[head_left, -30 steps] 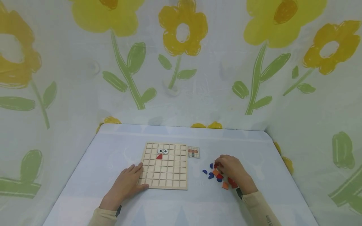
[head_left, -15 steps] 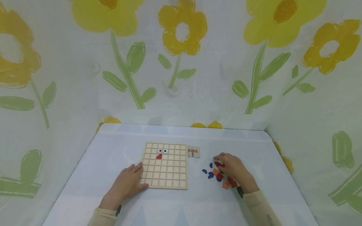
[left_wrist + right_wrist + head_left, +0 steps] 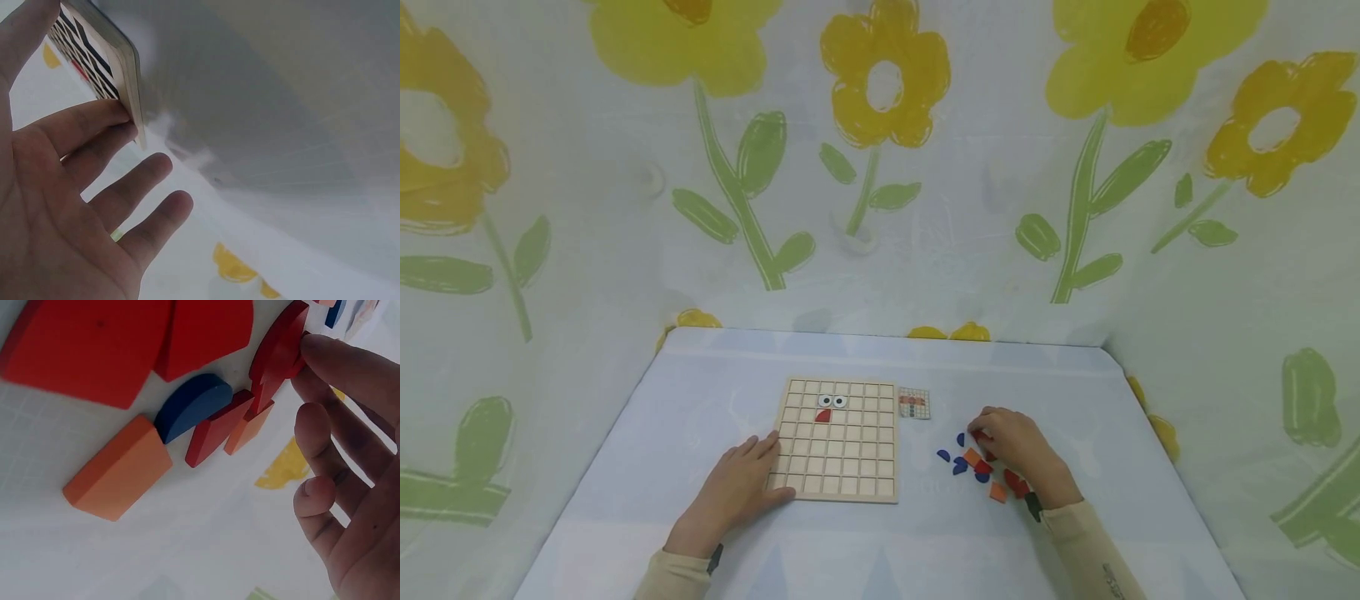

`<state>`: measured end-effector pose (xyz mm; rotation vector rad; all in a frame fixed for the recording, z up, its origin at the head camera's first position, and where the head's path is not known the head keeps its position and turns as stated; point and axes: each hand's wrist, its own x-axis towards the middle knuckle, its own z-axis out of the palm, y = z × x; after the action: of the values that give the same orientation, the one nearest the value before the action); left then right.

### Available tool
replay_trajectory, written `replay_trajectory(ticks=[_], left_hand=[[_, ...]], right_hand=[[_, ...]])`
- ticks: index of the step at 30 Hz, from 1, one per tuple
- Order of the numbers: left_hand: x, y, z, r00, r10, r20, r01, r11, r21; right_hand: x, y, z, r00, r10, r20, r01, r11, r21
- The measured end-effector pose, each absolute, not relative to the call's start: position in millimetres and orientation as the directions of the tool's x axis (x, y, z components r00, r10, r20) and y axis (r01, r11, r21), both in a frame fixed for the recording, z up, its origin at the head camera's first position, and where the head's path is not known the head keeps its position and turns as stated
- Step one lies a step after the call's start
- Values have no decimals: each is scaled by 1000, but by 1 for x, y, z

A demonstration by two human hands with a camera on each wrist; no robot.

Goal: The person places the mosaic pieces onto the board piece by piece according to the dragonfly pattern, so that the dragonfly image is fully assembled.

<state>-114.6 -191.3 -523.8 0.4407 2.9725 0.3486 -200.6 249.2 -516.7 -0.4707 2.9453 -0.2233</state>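
My left hand [image 3: 739, 483] rests at the near left corner of a wooden grid board [image 3: 868, 450], fingers extended along the left side and thumb by the front edge. Two eye tiles [image 3: 832, 402] and a red quarter-round piece [image 3: 823, 415] sit in cells of the board. Right of it, my right hand [image 3: 1015, 442] pinches a small red piece [image 3: 302, 362], partly hidden by the fingertips. Just beside those fingertips is a red curved piece [image 3: 278, 347]. Orange [image 3: 997, 492], blue [image 3: 943, 456] and more red pieces [image 3: 1015, 482] lie loose around the hand.
A small printed pattern card [image 3: 914, 403] lies against the board's right edge. The white table [image 3: 880, 550] is enclosed behind and at the sides by a flower-printed cloth [image 3: 955, 225].
My right hand's fingertips shift slightly over the red pieces, which get turned and moved a little. The left hand and the board stay in place.
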Motion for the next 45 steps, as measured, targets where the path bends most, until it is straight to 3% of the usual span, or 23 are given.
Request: replay_trajectory(ticks=[13,20,32,38,45], left_hand=[[-115,-191,-523,-952,297,-76,271,931,243],[-115,-191,-522,-952,298,-75,273,932,237],[-115,-191,-525,-952,296,-75,270,932,242],[-115,-191,-525,-952,301,-62,278,929,243],[-113,-191,-523,-955,286,-74,259,930,262]], right_hand=[[-203,251,-516,-942,-293,-162,-262,947,-188],[-209,239,-512,-954,-296,-47,-280,935,-219],[-214,178,-509,-890,-367,271,-450,806,-385],[-216,133,-511,-903,-321,286,-423,783,-456],[-221,90,-523,-859,-447,249,-512,758,-404]])
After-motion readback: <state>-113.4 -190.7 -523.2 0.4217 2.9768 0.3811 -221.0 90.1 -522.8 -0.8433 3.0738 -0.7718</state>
